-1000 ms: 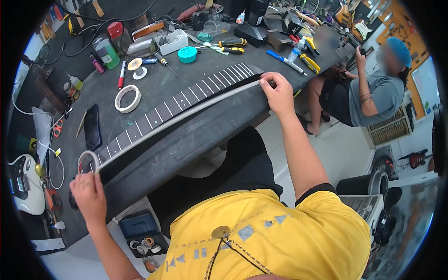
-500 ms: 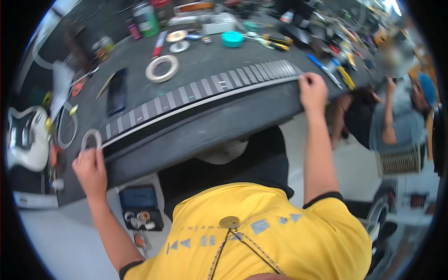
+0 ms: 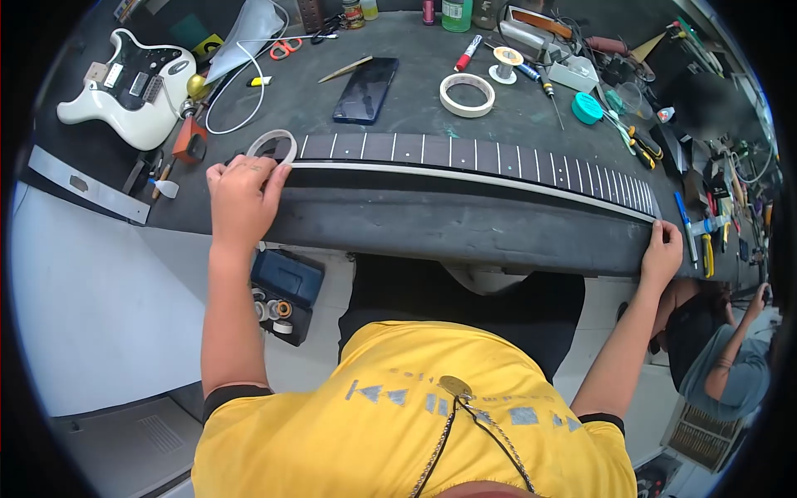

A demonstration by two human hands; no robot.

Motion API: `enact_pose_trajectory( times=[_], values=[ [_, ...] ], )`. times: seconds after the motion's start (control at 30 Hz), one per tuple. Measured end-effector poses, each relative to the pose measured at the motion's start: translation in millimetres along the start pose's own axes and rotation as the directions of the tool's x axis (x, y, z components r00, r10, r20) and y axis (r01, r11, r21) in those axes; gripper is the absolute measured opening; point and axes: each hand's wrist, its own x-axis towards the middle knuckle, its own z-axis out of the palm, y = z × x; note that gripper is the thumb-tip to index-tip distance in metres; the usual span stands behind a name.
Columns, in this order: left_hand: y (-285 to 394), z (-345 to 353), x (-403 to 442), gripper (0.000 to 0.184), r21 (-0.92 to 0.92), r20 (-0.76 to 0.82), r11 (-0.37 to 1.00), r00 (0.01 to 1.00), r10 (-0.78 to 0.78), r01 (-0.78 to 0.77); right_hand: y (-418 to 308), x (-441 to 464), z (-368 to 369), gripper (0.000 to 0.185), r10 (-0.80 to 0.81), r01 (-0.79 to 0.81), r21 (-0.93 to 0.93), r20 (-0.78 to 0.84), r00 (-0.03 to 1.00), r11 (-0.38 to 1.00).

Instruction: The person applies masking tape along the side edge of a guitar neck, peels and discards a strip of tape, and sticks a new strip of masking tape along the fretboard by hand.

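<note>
Around our work, the far side of the bench [image 3: 374, 217] is crowded: a phone [image 3: 365, 90] and a thin pointed stick [image 3: 346, 69] lie upper centre, with a loose tape roll [image 3: 467, 111] to their right, and a red marker [image 3: 468, 53] and a wire spool [image 3: 507, 56] beyond it. A white guitar body [image 3: 149, 120] fills the upper left, near an orange block [image 3: 190, 139] just left of our left hand [image 3: 246, 199]. At the right, a blue pen [image 3: 686, 228] and yellow-handled pliers [image 3: 708, 256] lie close beside our right hand [image 3: 662, 253], hemming it in. The dark fretboard [image 3: 465, 153] stretches across the centre, and a pale strip [image 3: 465, 176] runs along its near edge. Our left fingers and thumb close on the held tape roll [image 3: 290, 149] at the fretboard's left end; our right thumb and fingers pinch the strip's other end at the right. Between the strip and the bench's near edge we have a bare band of bench, narrowing toward the right. Below that edge, an open case [image 3: 288, 276] sits on the floor, and another person [image 3: 729, 369] is at the lower right.
</note>
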Motion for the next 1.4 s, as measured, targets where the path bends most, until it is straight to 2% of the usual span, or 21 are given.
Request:
enact_pose_trajectory(
  times=[0.2,0.3,0.4,0.6,0.7,0.8,0.93,1.0,1.07,1.13,1.2,1.27,1.3,1.4],
  values=[
    [-26.1,-4.9,-7.9,0.02,0.06,-0.002,0.998,1.0,-0.021,0.022,-0.4,-0.2,1.7,0.028,0.033,-0.033,0.028,0.006,0.999,0.999],
    [-23.8,-2.8,-6.0,0.024,0.067,-0.039,0.99,0.991,-0.125,0.128,-0.3,0.4,1.6,0.028,0.037,-0.037,0.017,0.006,0.999,0.999],
    [-22.7,0.7,-2.0,0.029,0.007,0.002,0.977,0.977,-0.214,0.214,0.2,1.2,0.6,0.028,0.016,-0.016,-0.012,0.011,1.0,1.0],
    [-20.3,-3.8,-1.2,0.029,0.035,0.085,0.974,0.971,-0.225,0.223,-1.2,1.4,0.6,0.028,0.024,-0.024,-0.028,0.006,1.0,0.999],
    [-19.1,-1.6,-4.6,0.025,0.133,0.067,0.981,0.986,-0.151,0.141,-0.9,1.6,1.3,0.028,0.045,-0.045,-0.013,0.008,0.999,0.999],
    [-18.9,-0.6,-9.2,0.022,0.105,0.071,0.981,0.982,-0.173,0.165,-2.7,1.1,0.2,0.029,0.047,-0.047,-0.004,0.012,0.999,0.999],
    [-11.1,4.5,-10.3,0.022,0.172,0.03,0.964,0.977,-0.209,0.201,0.8,2.8,4.0,0.03,0.005,-0.005,0.014,-0.027,1.0,1.0],
    [-19.5,4.2,-9.6,0.021,0.199,0.049,0.967,0.984,-0.17,0.157,-10.4,-1.2,0.3,0.028,0.062,-0.064,0.088,0.024,0.998,0.994],
    [-22.3,3.9,-10.1,0.019,0.101,0.069,0.985,0.987,-0.146,0.139,-25.4,-5.6,-3.1,0.025,0.068,-0.066,0.06,-0.043,0.997,0.996],
    [-25.8,8.7,-11.2,0.017,0.047,-0.027,0.997,0.997,-0.067,0.068,-23.3,-5.2,-7.2,0.022,0.083,-0.075,0.112,-0.065,0.994,0.991],
    [-28.4,9.7,-12.4,0.018,0.003,-0.079,0.992,0.988,-0.129,0.129,-22.5,-7.6,-20.6,0.02,0.115,-0.097,0.271,-0.051,0.992,0.958],
    [-29.0,5.0,-8.1,0.017,-0.007,-0.104,0.997,0.992,-0.073,0.072,-3.4,-11.7,-38.2,0.02,0.23,-0.243,0.562,0.095,0.969,0.791],
    [-22.6,1.9,-6.8,0.017,-0.009,-0.049,0.994,0.993,-0.111,0.111,8.8,-17.1,-48.8,0.017,0.236,-0.242,0.656,0.099,0.967,0.715],
    [7.4,-6.3,6.3,0.016,-0.05,-0.057,0.998,0.998,0.037,-0.04,51.7,-43.2,-87.9,0.015,0.352,-0.336,0.696,0.126,0.927,0.635]
  ],
)
